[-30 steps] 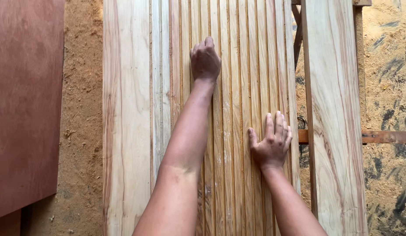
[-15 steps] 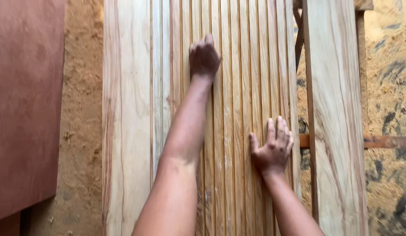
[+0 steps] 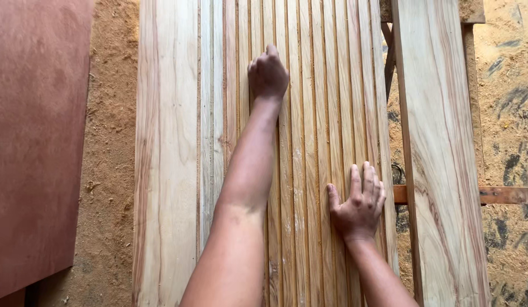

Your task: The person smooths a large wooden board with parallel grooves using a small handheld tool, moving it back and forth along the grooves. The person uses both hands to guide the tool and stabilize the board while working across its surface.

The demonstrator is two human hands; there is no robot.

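Left hand (image 3: 268,74) is reaching far up the grooved wooden panel (image 3: 315,113), arm fully extended along the panel's length. Fingers are curling under, knuckles up, fingertips pressing on the slats; cannot tell whether anything small is sitting under the palm. It is resting near the middle of the panel's width, toward the far end.

Right hand (image 3: 358,204) is lying flat and open on the same panel, fingers spread and pointing away from the person, thumb out to the left. It is sitting close to the panel's right edge, much nearer the person than the left hand.

The grooved panel is running lengthwise away from the camera, narrow parallel strips separated by thin dark grooves. A wide plain plank (image 3: 167,170) is lying touching its left edge. Another wide plank (image 3: 446,170) is lying to the right, apart from the panel across a narrow gap, with a dark crossbar (image 3: 506,195) showing beneath.

Sawdust-covered floor (image 3: 110,142) is showing on both sides. A reddish-brown board (image 3: 36,142) is lying at far left.
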